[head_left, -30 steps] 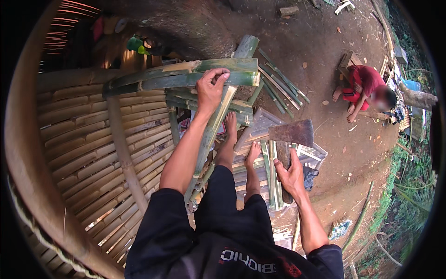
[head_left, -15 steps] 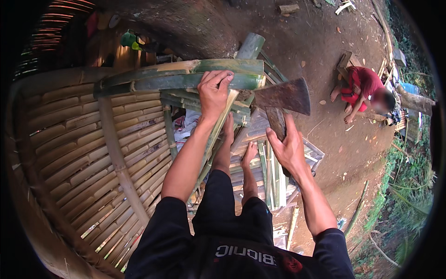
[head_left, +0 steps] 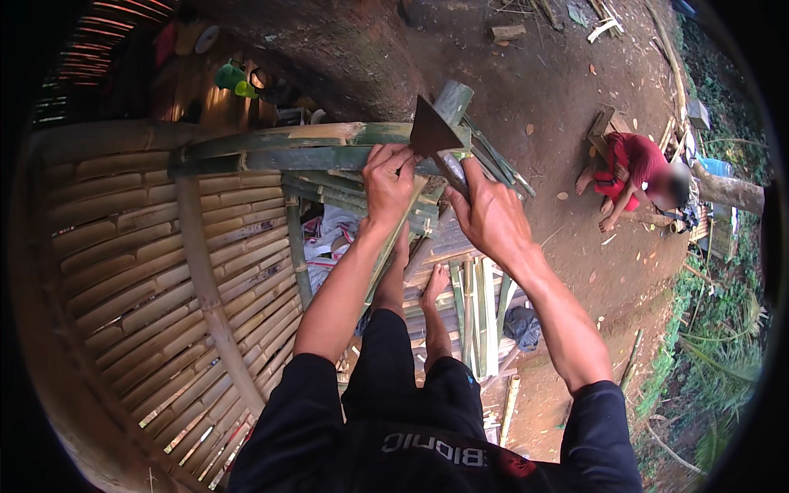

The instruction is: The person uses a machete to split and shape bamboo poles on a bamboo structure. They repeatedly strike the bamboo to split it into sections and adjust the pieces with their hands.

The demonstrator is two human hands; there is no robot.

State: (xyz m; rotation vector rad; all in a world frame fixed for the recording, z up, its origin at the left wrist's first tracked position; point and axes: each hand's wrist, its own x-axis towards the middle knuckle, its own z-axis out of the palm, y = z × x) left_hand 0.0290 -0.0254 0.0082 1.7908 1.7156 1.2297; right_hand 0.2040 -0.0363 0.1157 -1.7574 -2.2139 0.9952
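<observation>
The cleaver (head_left: 433, 131) has swung down onto the bamboo pole (head_left: 329, 156), between both hands (head_left: 386, 177).

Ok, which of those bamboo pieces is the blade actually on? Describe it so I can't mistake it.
Start at the woven bamboo wall on the left and follow its top rail rightward to the left hand. Just beyond, the right hand sets a dark chopping blade against one green bamboo pole: it alone sticks upward, showing a cut hollow end.

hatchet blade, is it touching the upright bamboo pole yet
Touching. The head view shows the hatchet blade with its edge set against the upright bamboo pole, no gap visible. The right hand grips the handle; the left hand holds the horizontal bamboo.
</observation>
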